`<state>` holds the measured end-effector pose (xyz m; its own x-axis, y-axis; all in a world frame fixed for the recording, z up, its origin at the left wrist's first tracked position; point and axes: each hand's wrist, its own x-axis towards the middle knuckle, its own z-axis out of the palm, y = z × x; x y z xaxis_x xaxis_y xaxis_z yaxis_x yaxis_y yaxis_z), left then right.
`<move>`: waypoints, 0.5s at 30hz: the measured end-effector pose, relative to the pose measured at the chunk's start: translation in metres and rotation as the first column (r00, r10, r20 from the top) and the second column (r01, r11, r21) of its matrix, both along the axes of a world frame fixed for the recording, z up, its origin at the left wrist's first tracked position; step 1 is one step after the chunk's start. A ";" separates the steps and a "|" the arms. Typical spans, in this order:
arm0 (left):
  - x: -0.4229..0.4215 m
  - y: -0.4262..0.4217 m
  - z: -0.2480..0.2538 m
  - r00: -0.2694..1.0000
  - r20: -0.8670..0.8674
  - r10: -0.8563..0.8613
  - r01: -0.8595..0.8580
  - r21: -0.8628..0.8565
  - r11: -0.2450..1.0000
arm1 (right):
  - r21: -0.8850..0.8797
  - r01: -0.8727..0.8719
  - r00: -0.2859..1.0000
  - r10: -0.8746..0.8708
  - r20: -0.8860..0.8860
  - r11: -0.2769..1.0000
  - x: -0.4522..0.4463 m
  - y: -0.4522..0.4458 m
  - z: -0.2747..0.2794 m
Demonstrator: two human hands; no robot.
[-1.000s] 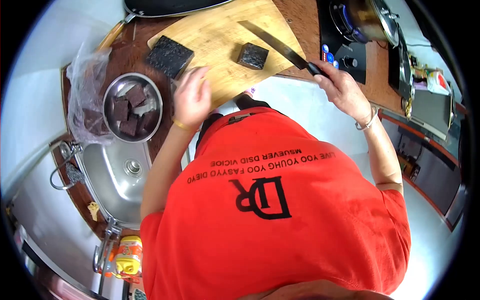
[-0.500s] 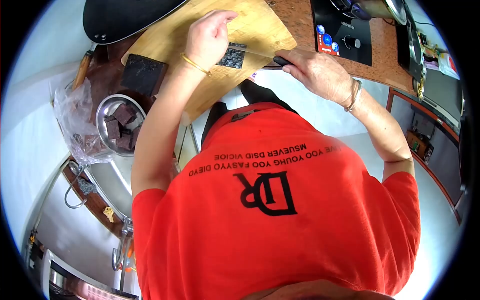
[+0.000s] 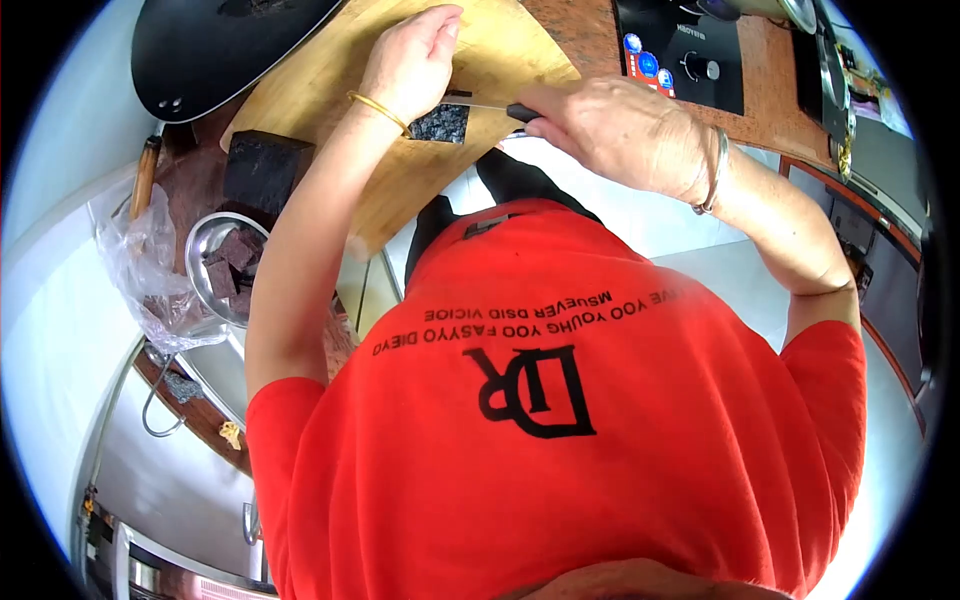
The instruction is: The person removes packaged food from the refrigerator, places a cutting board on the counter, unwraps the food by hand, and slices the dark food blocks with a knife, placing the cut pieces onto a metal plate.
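My right hand [image 3: 610,125] is closed around the black handle of a knife [image 3: 516,112]. Its thin blade points left and lies along the far edge of a dark, speckled block [image 3: 438,124] on the wooden cutting board [image 3: 375,185]. Just beyond the blade, my left hand [image 3: 415,62] hovers with fingers pointing right and thumb a little apart. Nothing shows between them, though the palm side is hidden. A sliver of dark material is visible beside the blade. Another dark block [image 3: 262,175] sits left of the board, partly behind my left forearm.
On the left, a metal bowl [image 3: 203,245] contains several dark reddish-brown chunks beside a clear plastic bag [image 3: 150,260]. A black wok [image 3: 215,50] with a wooden handle [image 3: 146,178] stands at the far left. At the upper right is a black cooktop [image 3: 700,65] with a knob.
The whole view has shifted slightly. My left hand's thumb has risen nearer to its fingers. My right hand keeps hold of the knife, its blade still by the block's far edge.
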<state>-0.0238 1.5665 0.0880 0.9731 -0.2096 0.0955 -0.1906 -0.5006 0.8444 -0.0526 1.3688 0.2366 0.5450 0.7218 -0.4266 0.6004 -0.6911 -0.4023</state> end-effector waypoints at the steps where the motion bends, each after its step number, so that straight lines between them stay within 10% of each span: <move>1: -0.001 0.002 -0.001 0.995 -0.104 -0.005 0.000 -0.052 0.999 | -0.009 -0.006 1.000 0.007 0.006 1.000 0.001 0.003 -0.001; 15: 0.005 0.008 -0.001 0.993 -0.107 -0.058 0.058 -0.003 0.998 | -0.009 0.090 0.982 -0.090 -0.167 0.996 0.016 0.016 -0.002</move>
<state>-0.0191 1.5749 0.0867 0.9640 -0.2659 -0.0083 -0.1280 -0.4912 0.8616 -0.0363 1.3847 0.2348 0.5287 0.6721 -0.5183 0.4599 -0.7401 -0.4906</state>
